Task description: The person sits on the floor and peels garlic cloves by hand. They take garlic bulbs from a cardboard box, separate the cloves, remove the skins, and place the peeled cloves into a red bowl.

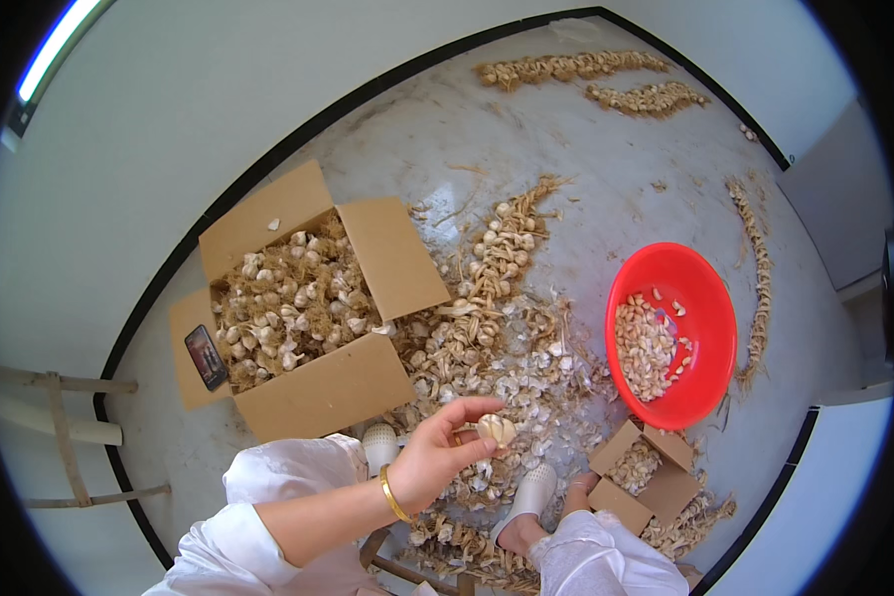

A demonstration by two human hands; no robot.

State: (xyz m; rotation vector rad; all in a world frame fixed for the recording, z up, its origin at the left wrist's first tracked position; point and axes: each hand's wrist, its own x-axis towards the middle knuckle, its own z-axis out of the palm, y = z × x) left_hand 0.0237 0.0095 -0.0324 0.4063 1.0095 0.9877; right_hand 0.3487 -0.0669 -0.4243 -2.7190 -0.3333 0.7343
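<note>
My left hand [454, 436], with a gold bangle at its wrist, pinches a garlic bulb [497, 430] between thumb and fingers. The bulb's pale cloves show. It is held above a litter of garlic skins [536, 387] on the floor. My right hand [582, 483] is only partly seen beyond my knee, close to the flap of a small cardboard box [670, 492]; its fingers are not visible. Garlic cloves [635, 465] lie in that box. A red plastic basin [704, 372] behind it contains many loose cloves [644, 350].
At left, a large open cardboard box [391, 257] is full of garlic bulbs [290, 298]; a phone [205, 357] rests on its flap. Braided garlic [503, 249] lies ahead, with more braids [574, 67] farther back. My white clogs [529, 492] stand among the skins.
</note>
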